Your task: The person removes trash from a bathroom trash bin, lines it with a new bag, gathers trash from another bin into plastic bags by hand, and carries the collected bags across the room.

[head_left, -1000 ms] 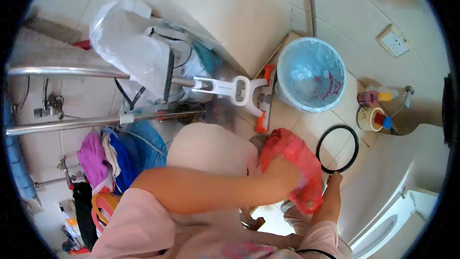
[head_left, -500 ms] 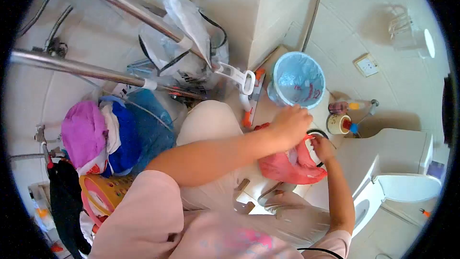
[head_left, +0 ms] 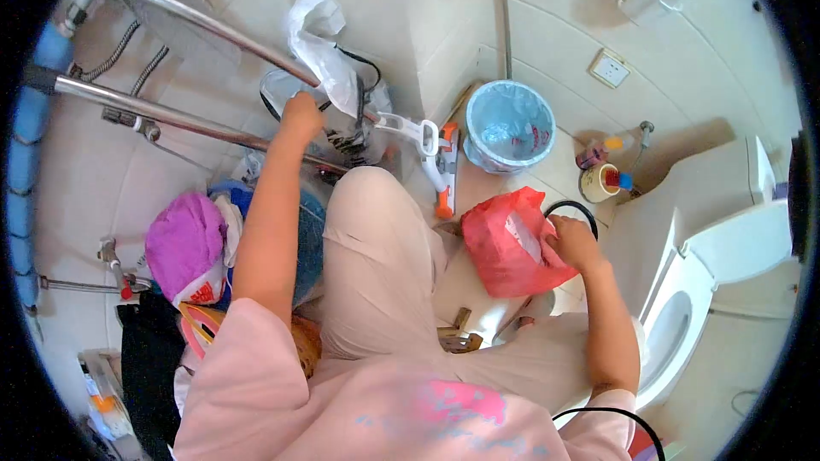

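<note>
Red bag (head_left: 500,243): long axis unclear, edge pts rt, pinched by R hand (head_left: 576,244); L hand (head_left: 303,118) nr pole (head_left: 243,49), grip unclear.

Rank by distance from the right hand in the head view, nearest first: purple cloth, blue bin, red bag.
From the right hand:
1. Red bag, touching it
2. Blue bin, beyond the bag
3. Purple cloth, far left

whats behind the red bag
Past the red bag, by the right hand, an arc of a black ring shows, with floor tiles beyond. The bag and hand cover the rest, so it cannot be seen.
</note>
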Action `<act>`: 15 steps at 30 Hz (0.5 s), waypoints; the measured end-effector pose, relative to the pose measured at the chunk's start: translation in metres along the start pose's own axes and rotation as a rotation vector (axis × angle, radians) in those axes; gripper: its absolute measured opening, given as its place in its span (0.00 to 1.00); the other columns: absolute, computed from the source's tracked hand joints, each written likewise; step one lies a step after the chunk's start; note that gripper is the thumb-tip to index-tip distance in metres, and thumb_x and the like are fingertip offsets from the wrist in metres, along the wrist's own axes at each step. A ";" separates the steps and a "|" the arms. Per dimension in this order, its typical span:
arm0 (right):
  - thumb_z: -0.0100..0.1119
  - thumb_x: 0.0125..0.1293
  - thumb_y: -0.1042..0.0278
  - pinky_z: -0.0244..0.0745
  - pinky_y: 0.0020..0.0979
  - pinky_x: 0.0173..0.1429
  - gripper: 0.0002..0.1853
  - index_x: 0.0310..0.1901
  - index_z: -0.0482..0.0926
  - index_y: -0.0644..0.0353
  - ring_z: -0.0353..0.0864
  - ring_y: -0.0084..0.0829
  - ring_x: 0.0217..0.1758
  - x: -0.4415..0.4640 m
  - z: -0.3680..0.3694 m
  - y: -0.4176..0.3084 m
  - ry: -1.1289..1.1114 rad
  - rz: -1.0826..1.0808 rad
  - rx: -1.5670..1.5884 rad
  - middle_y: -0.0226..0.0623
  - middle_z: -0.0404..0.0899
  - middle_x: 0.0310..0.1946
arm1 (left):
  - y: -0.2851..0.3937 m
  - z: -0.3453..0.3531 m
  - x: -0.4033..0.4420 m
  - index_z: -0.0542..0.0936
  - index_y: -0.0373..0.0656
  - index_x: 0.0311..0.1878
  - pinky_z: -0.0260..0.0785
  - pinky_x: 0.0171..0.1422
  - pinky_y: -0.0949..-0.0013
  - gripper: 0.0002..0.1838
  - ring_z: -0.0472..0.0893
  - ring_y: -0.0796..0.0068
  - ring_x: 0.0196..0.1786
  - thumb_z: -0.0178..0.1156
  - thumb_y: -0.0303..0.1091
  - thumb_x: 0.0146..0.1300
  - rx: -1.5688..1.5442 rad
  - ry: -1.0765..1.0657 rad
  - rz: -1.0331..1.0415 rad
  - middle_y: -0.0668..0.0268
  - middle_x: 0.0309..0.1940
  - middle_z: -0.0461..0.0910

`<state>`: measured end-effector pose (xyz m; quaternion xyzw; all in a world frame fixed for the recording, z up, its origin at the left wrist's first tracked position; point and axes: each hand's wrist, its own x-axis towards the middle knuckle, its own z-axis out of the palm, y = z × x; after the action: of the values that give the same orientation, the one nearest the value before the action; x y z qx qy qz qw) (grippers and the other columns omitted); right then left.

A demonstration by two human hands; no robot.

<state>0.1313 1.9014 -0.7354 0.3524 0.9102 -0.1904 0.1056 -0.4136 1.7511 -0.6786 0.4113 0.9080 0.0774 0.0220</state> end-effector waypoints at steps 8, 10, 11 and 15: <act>0.55 0.66 0.58 0.74 0.51 0.53 0.16 0.48 0.77 0.60 0.80 0.55 0.49 -0.034 -0.013 0.010 -0.101 0.038 0.126 0.53 0.82 0.43 | -0.032 0.021 0.063 0.78 0.41 0.49 0.73 0.41 0.55 0.15 0.77 0.69 0.34 0.60 0.40 0.65 -0.698 -0.550 -0.260 0.65 0.35 0.80; 0.55 0.66 0.57 0.74 0.51 0.53 0.16 0.49 0.76 0.59 0.80 0.55 0.48 -0.041 -0.018 0.011 -0.087 0.048 0.130 0.53 0.82 0.43 | -0.027 0.014 0.065 0.78 0.41 0.48 0.72 0.40 0.55 0.14 0.75 0.70 0.32 0.60 0.40 0.66 -0.700 -0.669 -0.296 0.65 0.34 0.79; 0.55 0.66 0.57 0.74 0.51 0.53 0.16 0.49 0.76 0.59 0.80 0.55 0.48 -0.044 -0.018 0.014 -0.090 0.052 0.149 0.53 0.82 0.43 | -0.028 0.010 0.065 0.79 0.42 0.50 0.72 0.45 0.55 0.14 0.77 0.68 0.38 0.59 0.40 0.67 -0.758 -0.684 -0.322 0.64 0.38 0.80; 0.55 0.66 0.57 0.74 0.50 0.54 0.19 0.54 0.76 0.58 0.80 0.55 0.48 -0.056 -0.026 0.011 -0.126 0.110 0.178 0.54 0.82 0.43 | 0.021 -0.027 0.021 0.78 0.43 0.54 0.71 0.56 0.57 0.18 0.78 0.61 0.48 0.59 0.42 0.66 -0.251 -0.464 0.058 0.61 0.47 0.82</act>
<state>0.1784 1.8861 -0.6961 0.3972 0.8604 -0.2863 0.1412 -0.4145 1.7767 -0.6482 0.4381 0.8497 0.0935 0.2780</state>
